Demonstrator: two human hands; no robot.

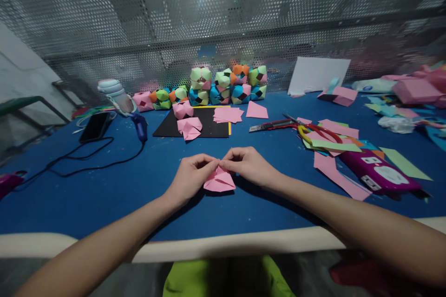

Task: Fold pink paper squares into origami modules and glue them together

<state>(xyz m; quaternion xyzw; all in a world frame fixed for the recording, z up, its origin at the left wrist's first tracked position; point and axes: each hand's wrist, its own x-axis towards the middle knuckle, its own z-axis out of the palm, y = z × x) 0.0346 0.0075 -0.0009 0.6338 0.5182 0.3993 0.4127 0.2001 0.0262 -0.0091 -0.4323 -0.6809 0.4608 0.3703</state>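
A folded piece of pink paper (220,183) is held just above the blue table, close to its front edge. My left hand (193,174) pinches its upper left side between thumb and fingers. From the right, my right hand (248,165) pinches the top of the same paper, and both thumbs nearly meet there. The paper's lower part flares out toward me; its top is partly hidden by my fingers. Beyond my hands, two folded pink pieces (190,127) and a stack of pink paper sheets (228,114) rest on a black board (162,129).
Several multicoloured folded paper balls (220,94) line the back. To the right lie a utility knife (272,125), scissors (322,133), paper scraps (334,174) and a purple box (378,171). At left are a phone (95,127), a bottle (116,95) and a corded blue tool (140,126).
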